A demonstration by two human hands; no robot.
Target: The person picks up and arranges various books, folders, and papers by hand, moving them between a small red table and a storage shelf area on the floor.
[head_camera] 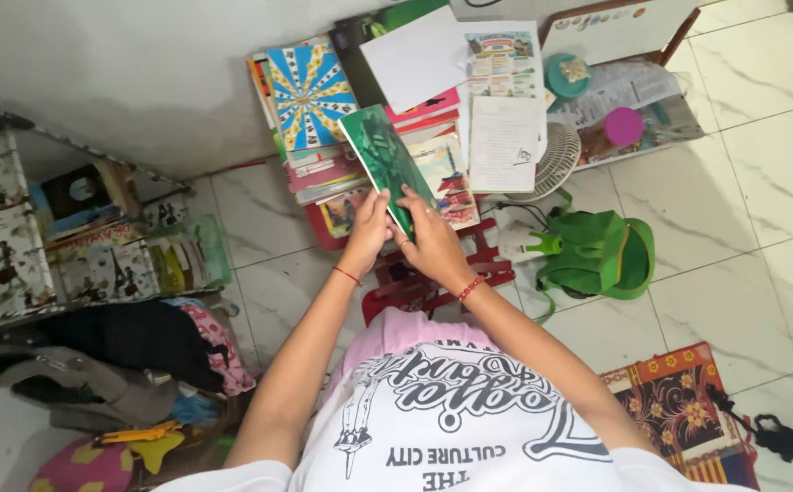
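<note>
Above red stool, left hand, right hand both gripping green book, forearms outstretched.

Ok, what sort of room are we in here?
Probably a room in a home, a study or storage corner. Both hands hold a green book over stacked books on a red stool, beside a green backpack on the tiled floor.

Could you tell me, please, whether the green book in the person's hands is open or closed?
Closed: the green book shows only its cover, no pages spread, with the left hand and right hand gripping its near end.
</note>
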